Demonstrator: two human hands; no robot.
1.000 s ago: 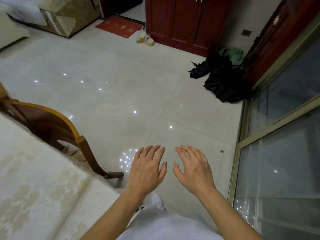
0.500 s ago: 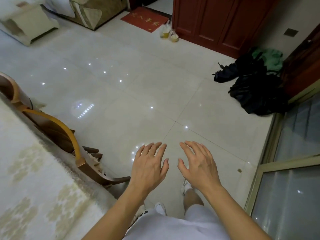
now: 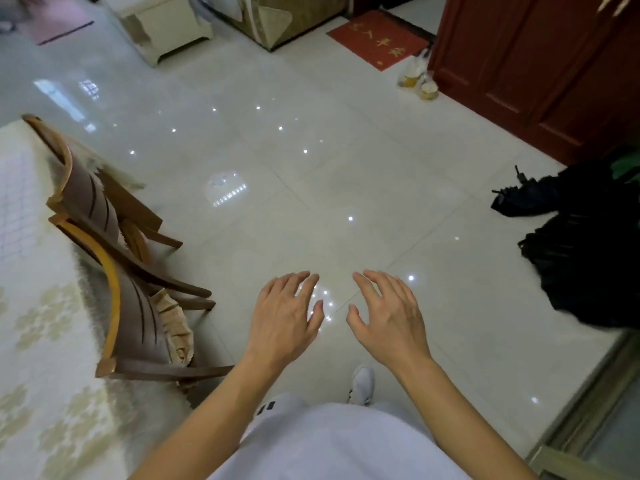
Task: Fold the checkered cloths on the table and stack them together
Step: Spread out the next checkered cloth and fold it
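Note:
My left hand and my right hand hover side by side over the floor, palms down, fingers spread and relaxed, holding nothing. The table with a pale floral cover runs along the left edge. A pale checkered patch lies on the table at the far left, partly cut off by the frame; I cannot tell if it is one of the cloths. Both hands are well to the right of the table.
Two wooden chairs stand tucked against the table's right side. Black bags lie on the floor at right, beside a red cabinet. A glass door frame is at lower right. White tiled floor stretches ahead.
The view has swung left, bringing more of the table, the checkered patch and a second chair into sight. Both hands stay open and together in front of me.

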